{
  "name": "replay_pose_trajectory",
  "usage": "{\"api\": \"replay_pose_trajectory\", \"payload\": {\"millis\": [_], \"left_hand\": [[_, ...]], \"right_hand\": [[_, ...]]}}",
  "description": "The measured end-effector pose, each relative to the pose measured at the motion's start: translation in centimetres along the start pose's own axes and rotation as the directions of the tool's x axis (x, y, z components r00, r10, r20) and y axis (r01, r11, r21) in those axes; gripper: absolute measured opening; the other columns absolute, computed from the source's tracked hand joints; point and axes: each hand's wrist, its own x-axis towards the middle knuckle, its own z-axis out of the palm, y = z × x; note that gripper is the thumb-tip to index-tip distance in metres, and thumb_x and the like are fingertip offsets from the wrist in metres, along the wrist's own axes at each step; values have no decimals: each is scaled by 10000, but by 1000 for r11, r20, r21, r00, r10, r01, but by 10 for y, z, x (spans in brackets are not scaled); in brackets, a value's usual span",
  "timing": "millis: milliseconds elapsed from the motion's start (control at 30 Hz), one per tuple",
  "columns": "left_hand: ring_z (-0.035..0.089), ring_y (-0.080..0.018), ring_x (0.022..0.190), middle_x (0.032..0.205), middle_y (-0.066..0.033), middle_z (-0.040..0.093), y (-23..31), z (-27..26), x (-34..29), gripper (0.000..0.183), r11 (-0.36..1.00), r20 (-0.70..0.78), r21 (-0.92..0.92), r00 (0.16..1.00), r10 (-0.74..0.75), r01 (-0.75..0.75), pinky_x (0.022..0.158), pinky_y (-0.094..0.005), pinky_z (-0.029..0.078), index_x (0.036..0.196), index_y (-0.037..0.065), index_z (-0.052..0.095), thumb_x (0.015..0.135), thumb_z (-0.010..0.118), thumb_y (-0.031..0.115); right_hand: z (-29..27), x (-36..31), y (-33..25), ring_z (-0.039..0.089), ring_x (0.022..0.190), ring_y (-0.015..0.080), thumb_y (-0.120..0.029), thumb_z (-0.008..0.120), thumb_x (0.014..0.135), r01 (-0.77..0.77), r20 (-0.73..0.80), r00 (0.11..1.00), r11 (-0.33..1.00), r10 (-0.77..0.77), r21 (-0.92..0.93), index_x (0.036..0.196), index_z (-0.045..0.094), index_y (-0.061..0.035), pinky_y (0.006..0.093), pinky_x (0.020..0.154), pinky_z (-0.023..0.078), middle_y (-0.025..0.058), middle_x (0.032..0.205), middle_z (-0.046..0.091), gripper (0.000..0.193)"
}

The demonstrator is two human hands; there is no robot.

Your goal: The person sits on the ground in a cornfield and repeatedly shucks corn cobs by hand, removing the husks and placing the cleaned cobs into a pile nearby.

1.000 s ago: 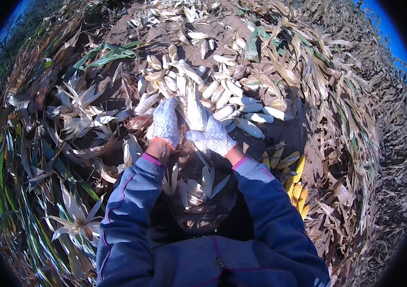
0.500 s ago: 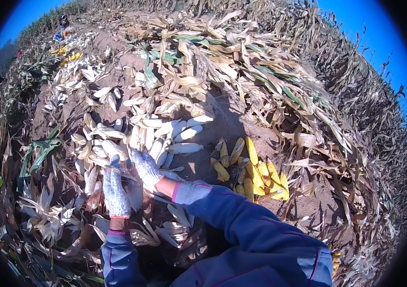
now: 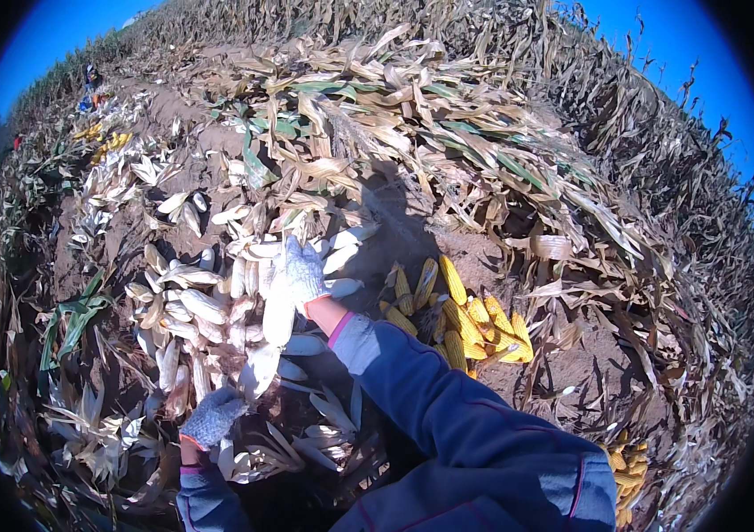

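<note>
My right hand (image 3: 303, 270), in a white knit glove, is closed round the upper end of a pale, husk-covered corn ear (image 3: 278, 312) above the heap. Just below that ear, a pale corn husk (image 3: 258, 371) reaches down to my gloved left hand (image 3: 215, 417). The left fingers are curled in on its lower end, partly in shadow. Around both hands lies a heap of corn ears in pale husks (image 3: 202, 306). To the right of my right forearm is a pile of bare yellow corn ears (image 3: 474, 324).
Loose stripped husks (image 3: 332, 439) lie below the heap. Cut dry stalks (image 3: 483, 133) form a long bank beyond and to the right. More yellow ears (image 3: 627, 479) sit at lower right. A person (image 3: 90, 80) is far off at upper left, near other yellow ears (image 3: 113, 144).
My hands, formerly side by side over the heap, have separated. The right has moved up and right with a husked ear; the left has drawn down toward me and curled in.
</note>
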Motion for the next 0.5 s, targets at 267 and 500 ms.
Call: {"api": "replay_pose_trajectory", "payload": {"millis": [267, 500], "left_hand": [[576, -162, 1003, 1125, -71, 593, 25, 16, 24, 489, 659, -255, -749, 891, -377, 65, 837, -280, 490, 1278, 14, 507, 820, 665, 80], [569, -176, 1022, 1222, -122, 556, 43, 44, 39, 655, 378, -148, -923, 850, -506, 64, 865, -279, 485, 1388, -65, 331, 848, 671, 83]], "right_hand": [[59, -91, 19, 595, 856, 337, -148, 493, 885, 337, 751, 610, 940, -253, 43, 1266, 516, -27, 427, 765, 487, 201, 1048, 581, 400], [62, -119, -19, 564, 812, 158, -368, 510, 988, 315, 689, 706, 945, -166, -94, 1077, 593, -18, 324, 716, 475, 67, 873, 610, 370]]}}
